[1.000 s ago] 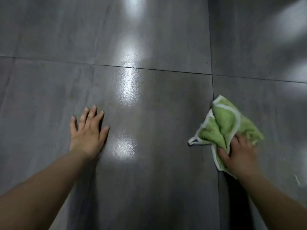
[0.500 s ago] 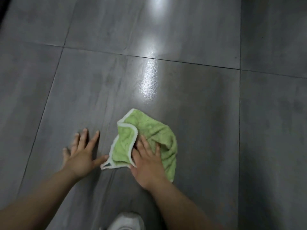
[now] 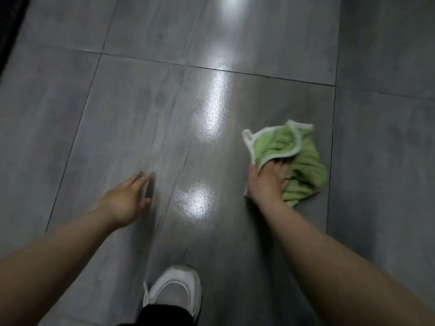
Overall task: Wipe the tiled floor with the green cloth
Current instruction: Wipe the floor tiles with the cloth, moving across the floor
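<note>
My right hand (image 3: 267,182) lies flat, grip spread, pressing the green cloth (image 3: 303,161) ahead and right of my white shoe (image 3: 174,292). 0.5 s ago it sat straight ahead. The stroke runs rightward over the tiled floor (image 3: 141,114). My left hand (image 3: 126,201) is spread, blurred.

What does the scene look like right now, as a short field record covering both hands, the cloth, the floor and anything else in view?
left hand: fingers straight, motion-blurred, low over the floor; contact unclear
right hand: presses flat on the green cloth, fingertips under its white-edged flap
green cloth: bunched, lying just left of the grout line
floor: grey glossy tiles with bright light reflections
white shoe: bottom centre, between the arms
</note>
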Available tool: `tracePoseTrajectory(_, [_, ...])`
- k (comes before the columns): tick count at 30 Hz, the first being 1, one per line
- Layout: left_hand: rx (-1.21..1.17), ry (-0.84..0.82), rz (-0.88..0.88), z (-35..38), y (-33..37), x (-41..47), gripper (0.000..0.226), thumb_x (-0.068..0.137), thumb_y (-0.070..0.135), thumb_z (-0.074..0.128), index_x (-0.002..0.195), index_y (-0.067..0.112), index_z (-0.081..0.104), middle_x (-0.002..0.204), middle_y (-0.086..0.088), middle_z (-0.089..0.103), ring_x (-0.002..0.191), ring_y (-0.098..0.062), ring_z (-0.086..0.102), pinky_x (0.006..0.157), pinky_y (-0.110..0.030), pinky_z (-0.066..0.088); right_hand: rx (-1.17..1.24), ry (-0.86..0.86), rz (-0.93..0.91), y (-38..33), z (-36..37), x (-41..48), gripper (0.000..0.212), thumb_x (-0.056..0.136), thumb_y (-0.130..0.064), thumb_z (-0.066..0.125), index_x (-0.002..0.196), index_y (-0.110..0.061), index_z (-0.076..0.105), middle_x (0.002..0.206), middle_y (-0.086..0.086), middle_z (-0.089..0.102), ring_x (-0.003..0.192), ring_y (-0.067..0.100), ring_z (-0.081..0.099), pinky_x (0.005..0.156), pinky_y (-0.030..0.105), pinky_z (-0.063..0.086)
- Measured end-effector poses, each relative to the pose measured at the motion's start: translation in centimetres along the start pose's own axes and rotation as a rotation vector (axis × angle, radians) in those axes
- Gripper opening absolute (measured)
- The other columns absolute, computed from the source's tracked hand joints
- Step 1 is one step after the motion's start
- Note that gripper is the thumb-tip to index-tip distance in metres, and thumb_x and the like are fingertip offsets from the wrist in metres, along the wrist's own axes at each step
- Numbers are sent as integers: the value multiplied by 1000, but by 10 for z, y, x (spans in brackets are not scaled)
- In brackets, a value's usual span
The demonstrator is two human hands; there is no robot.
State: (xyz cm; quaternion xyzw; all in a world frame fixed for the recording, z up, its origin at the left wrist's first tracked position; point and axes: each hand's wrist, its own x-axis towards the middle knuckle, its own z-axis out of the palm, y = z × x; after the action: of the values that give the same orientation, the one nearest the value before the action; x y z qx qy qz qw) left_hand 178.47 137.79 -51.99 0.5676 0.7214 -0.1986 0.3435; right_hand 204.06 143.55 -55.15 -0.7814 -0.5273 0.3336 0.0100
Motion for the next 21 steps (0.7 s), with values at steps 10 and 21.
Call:
tracePoseTrajectory(10, [470,-89,5,-2,-29,-119,62,94,41,30,143,28,-6,157,-1,-3,144,-17,9,116,-31,12,-427,-195,-618,80,-18,-22,60,91,-35,36,146,-25,15,157,-1,-4,144,14,-2,115,43,9])
tracePoseTrajectory(21, [-237,123,-157,96,12,-85,57,93,24,44,143,18,18,155,-12,11,143,-30,12,115,-38,18,-207,51,-232,121,-1,-52,75,80,-55,22,134,-6,41,155,15,11,143,33,3,111,55,8])
